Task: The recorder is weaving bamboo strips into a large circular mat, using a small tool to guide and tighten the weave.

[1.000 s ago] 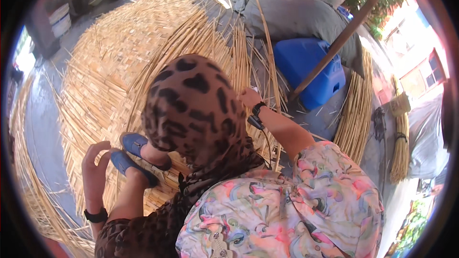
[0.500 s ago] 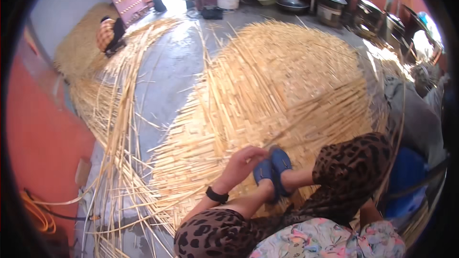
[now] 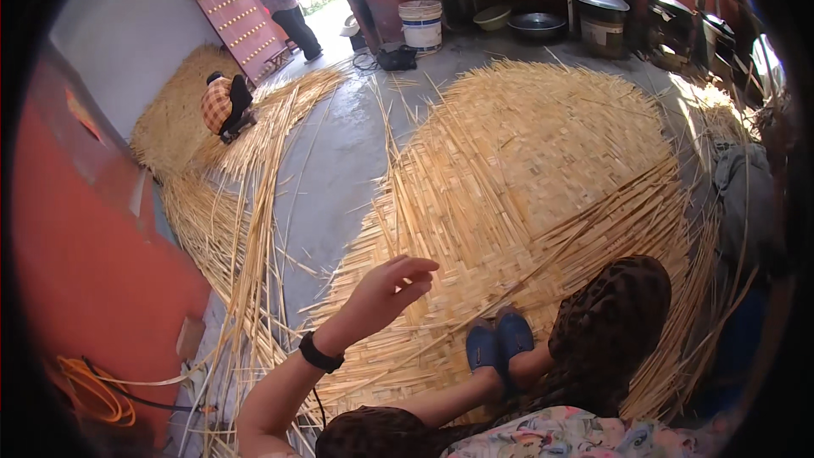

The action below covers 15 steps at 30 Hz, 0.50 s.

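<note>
Head view: my bare left hand [image 3: 386,293] is now clear of my blue closed-toe shoes [image 3: 498,346], fingers loosely bent and empty, over the flat, straw-coloured woven mat [image 3: 543,178]; it works no strip. Right hand: out of view, state unknown. Shoes obstruct the near mat. Long, loose straw-coloured strips [image 3: 257,229] lie left; beyond, an orange-checked co-worker [image 3: 219,106] crouches.

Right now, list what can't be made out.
In the head view:
- Right hand: out of sight, behind the right knee or past the lower edge.
- Woven reed mat: near edge covered by the legs.
- Crouching co-worker: hands too small to make out.
- Dark-blue object, lower right: shape lost in shadow near the lens rim.
</note>
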Each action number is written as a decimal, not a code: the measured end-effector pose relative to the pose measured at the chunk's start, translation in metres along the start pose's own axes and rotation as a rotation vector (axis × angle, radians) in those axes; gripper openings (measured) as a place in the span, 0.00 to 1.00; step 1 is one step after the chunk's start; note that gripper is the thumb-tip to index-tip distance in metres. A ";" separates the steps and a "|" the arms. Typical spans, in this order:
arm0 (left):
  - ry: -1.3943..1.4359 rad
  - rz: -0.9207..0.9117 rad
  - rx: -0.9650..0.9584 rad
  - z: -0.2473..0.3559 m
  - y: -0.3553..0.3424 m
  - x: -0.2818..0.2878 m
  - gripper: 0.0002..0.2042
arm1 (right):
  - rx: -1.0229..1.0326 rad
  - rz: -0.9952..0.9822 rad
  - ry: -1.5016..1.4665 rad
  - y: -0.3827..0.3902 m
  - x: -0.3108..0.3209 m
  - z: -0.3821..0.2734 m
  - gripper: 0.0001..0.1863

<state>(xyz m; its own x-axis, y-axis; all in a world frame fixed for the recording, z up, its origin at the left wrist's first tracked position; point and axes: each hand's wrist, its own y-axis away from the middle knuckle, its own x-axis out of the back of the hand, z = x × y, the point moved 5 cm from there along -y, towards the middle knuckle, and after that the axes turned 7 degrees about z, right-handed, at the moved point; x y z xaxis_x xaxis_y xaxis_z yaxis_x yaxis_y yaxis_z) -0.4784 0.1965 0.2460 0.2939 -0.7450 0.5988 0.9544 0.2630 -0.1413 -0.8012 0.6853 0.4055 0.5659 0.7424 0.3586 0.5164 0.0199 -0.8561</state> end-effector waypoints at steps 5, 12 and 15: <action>0.338 -0.067 -0.242 0.114 -0.078 -0.092 0.43 | 0.400 -0.758 -0.541 0.112 -0.093 -0.160 0.14; 1.088 0.068 -0.250 0.171 -0.163 -0.084 0.12 | -0.152 -0.854 -0.565 0.146 -0.093 -0.095 0.52; 1.080 0.344 -0.598 0.200 -0.201 -0.014 0.11 | -0.438 -0.731 -0.706 0.167 -0.088 -0.053 0.46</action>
<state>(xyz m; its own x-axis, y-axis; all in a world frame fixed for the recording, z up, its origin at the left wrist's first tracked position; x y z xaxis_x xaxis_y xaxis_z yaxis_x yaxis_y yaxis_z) -0.6851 0.2766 0.4235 0.1537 -0.8846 -0.4403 0.6133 0.4348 -0.6594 -0.7312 0.5877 0.2506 -0.3904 0.8662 0.3120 0.8382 0.4746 -0.2687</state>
